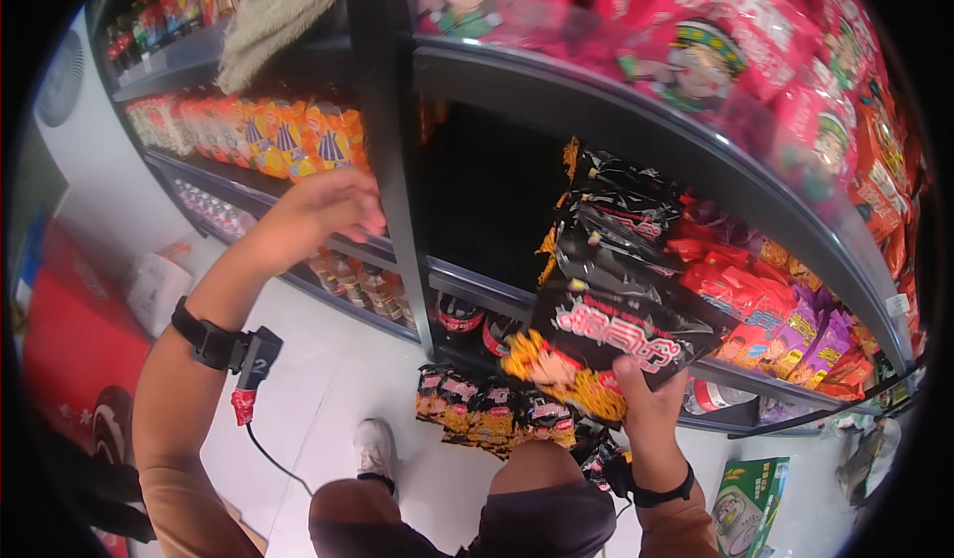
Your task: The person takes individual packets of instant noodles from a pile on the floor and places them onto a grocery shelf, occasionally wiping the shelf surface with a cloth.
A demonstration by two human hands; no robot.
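A black snack bag (621,324) is clamped between the right hand's (648,399) thumb and fingers, before the shelf's (477,282) front edge. Behind it, matching black bags (621,210) stand in a row, red bags (730,280) on their right. A dark post (395,141) bounds the shelf's left end; the left hand (323,215), fingers loosely apart, is just beside it. Pink bags (696,41) crowd the shelf above. More black packets (492,409) lie on the floor (318,379) below.
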